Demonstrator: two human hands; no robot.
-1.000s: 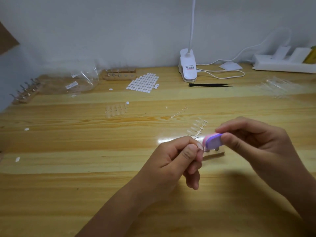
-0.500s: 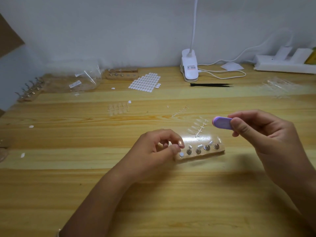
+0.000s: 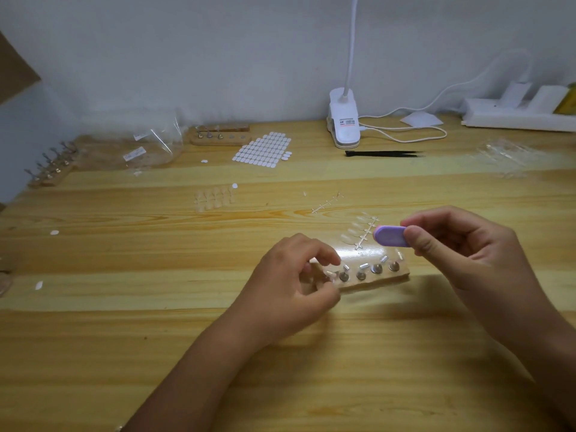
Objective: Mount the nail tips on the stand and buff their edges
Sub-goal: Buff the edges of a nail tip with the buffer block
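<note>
A small wooden stand (image 3: 369, 284) lies on the table in front of me, with a row of metal holders (image 3: 377, 269) on it, some carrying clear nail tips. My left hand (image 3: 290, 288) is curled over the stand's left end, and its finger and thumb pinch the leftmost holder with its clear nail tip (image 3: 331, 275). My right hand (image 3: 461, 247) hovers above and right of the stand and grips a purple buffer block (image 3: 389, 236) between thumb and fingers. A strip of clear nail tips (image 3: 358, 233) lies just behind the stand.
Further back are a bare sprue (image 3: 325, 204), loose nail tips (image 3: 215, 198), a white sticker sheet (image 3: 263, 149), black tweezers (image 3: 383, 153) and a lamp base (image 3: 343, 123). Two other stands (image 3: 219, 138) (image 3: 50, 171) and plastic bags (image 3: 149, 145) sit far left. A power strip (image 3: 517, 118) is far right.
My left hand brought the holder with its tip down from the buffer onto the stand's left end. My right hand drew the buffer up and to the right, uncovering the stand.
</note>
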